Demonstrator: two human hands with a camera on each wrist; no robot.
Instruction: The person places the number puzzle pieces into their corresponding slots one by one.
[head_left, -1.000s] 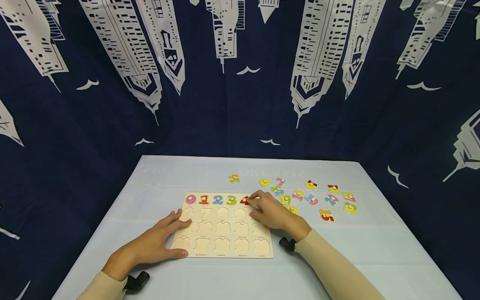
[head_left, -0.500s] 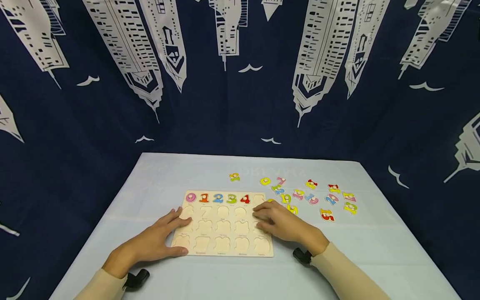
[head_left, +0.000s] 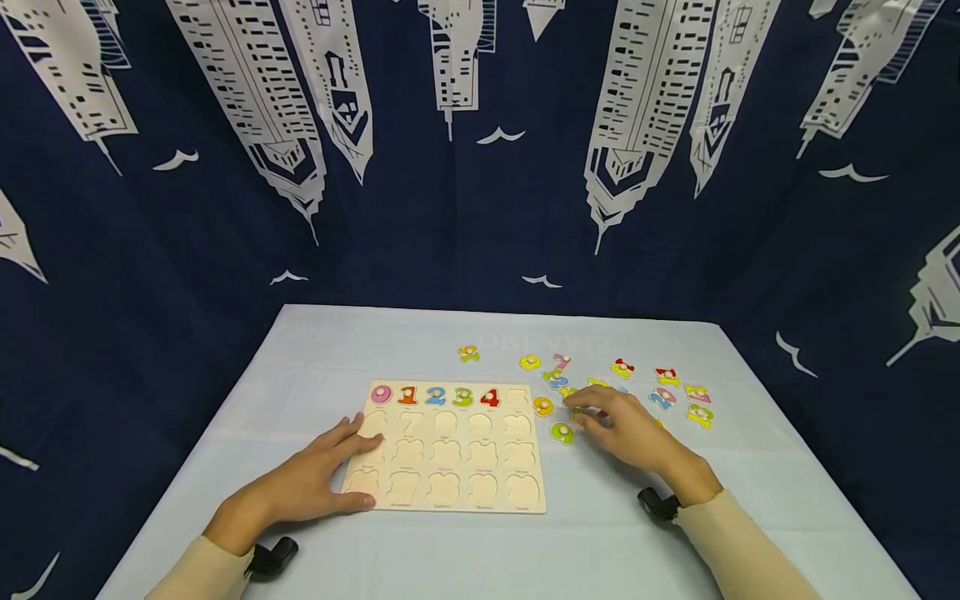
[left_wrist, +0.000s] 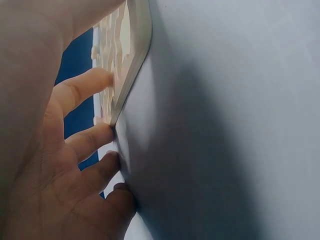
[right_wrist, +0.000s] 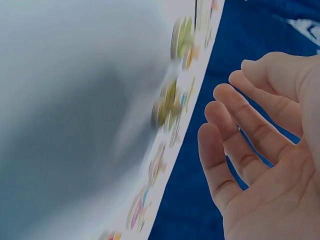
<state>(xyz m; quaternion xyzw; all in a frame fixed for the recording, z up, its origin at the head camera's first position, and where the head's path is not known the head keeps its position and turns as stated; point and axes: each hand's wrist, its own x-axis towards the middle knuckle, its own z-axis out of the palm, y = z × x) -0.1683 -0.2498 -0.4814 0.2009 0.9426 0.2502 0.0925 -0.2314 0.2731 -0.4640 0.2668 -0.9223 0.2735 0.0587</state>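
A wooden number puzzle board [head_left: 466,463] lies flat on the table. Its top row holds a pink 0 [head_left: 381,395], an orange 1 [head_left: 408,396], a blue 2 [head_left: 436,397] and, further along, a green 3 [head_left: 462,397] and a red 4 [head_left: 490,398]. Fingers spread, my left hand [head_left: 296,487] rests at the board's left side; the left wrist view shows fingertips against its edge. Above the loose number pieces right of the board hovers my right hand [head_left: 633,427], holding nothing. An orange piece [head_left: 542,406] and a green piece [head_left: 562,432] lie near its fingertips; others are hidden beneath it.
Several loose number pieces spread over the table's right side, among them a green one [head_left: 701,416] and a pink 7 [head_left: 562,362]. One piece [head_left: 468,353] lies behind the board. A dark blue curtain [head_left: 450,233] with white building prints hangs behind the white table [head_left: 337,350].
My right hand has let go of the red 4, which now lies in the top row. It has moved right, off the board and over the loose pieces. The left hand keeps its place.
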